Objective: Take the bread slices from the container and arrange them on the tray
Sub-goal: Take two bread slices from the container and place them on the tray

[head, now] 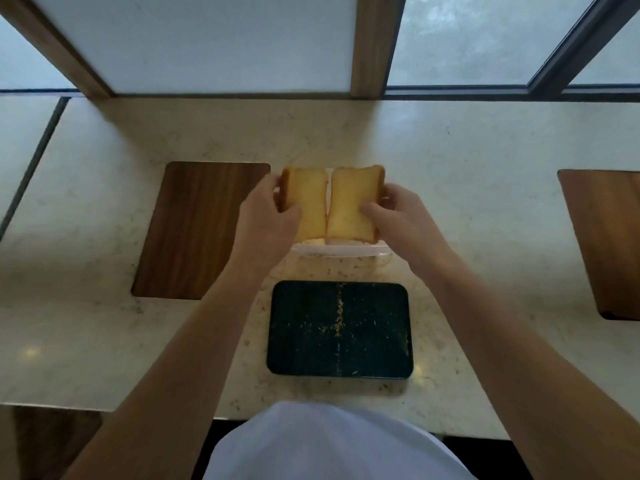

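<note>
Two golden bread slices hang side by side above a clear plastic container (pixel 341 251). My left hand (pixel 268 216) grips the left bread slice (pixel 309 202) by its left edge. My right hand (pixel 394 211) grips the right bread slice (pixel 353 199) by its right edge. The slices nearly touch along their inner edges. More pale bread shows inside the container beneath them. Nearer to me lies a dark rectangular tray (pixel 304 341), bare except for scattered crumbs in a line down its middle.
A brown wooden board (pixel 197 230) lies flat on the pale stone counter (pixel 467 202) left of the container. Another wooden board (pixel 606 244) sits at the right edge. Window frames rise behind the counter. My white shirt fills the bottom centre.
</note>
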Motion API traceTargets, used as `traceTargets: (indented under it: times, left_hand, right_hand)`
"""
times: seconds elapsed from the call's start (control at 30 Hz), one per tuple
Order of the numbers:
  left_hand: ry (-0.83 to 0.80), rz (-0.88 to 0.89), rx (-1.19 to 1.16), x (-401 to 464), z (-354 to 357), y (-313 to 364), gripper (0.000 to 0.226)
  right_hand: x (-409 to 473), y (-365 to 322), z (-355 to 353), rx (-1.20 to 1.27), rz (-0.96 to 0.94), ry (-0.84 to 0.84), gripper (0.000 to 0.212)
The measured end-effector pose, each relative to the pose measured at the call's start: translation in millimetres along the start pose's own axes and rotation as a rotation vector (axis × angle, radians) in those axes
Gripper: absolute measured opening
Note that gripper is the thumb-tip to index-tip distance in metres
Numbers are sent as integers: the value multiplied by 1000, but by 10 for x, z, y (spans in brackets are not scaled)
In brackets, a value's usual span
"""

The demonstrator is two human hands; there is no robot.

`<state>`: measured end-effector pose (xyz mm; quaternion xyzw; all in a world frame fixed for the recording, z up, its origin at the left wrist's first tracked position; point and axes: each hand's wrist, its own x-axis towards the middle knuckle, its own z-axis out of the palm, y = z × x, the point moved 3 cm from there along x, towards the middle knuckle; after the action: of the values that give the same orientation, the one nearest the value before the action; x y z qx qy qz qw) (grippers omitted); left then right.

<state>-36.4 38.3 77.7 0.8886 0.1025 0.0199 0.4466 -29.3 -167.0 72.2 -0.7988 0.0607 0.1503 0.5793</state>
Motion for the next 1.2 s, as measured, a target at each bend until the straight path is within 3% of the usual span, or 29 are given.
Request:
traceTargets:
  times: [0.17,0.33,0.4,0.47,0.67,0.93,1.2]
  left_hand:
    - [-26,-195,-140,-752,-105,-662,34]
    - [-119,-560,-256,-1393,39,-1453,52]
    - [-117,-614,-275,-1524,68,-1627,58]
    - [-93,-646,-314,-1580,66,-1717,58]
    - [-72,-679,-360,-1524,-25,-1844,59]
    - [-78,-678,-352,-1456,-149,-1982,58]
    - [-37,-694,-359,-1253,-299,-2088,54]
  right_hand:
    - [-629,490,225,229,155,-105,16]
    - [-941,1277,617,353,594,-152,35]
    - [-1039,1473,783,576,798,-114,50]
    - [-1090,1588,903,691,906,-65,50]
    - [-990,1619,1085,503,874,47,23]
    - [-910,1499,1335,766,840,23,18]
    - [-838,1475,1600,834,876,82,10]
